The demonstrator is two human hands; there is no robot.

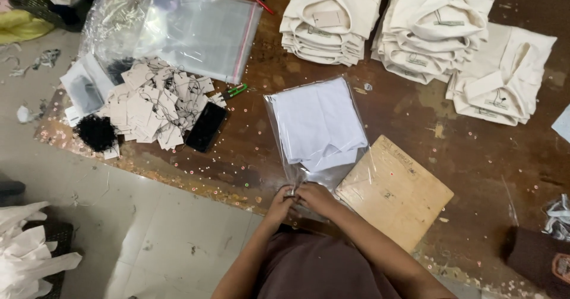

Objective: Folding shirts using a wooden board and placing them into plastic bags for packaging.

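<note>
A: Risk at this stage?

B: The clear bag holding the folded white garment lies mid-tabletop. If the mouth is pinched unevenly, the seal may wrinkle or the garment may slide toward 12 o'clock.

A: Hand pose?

B: Left hand and right hand meet at the bag's 6 o'clock edge, fingers apparently pinched on the film; the contact itself is blurred. The wooden board lies at 4 o'clock.
</note>
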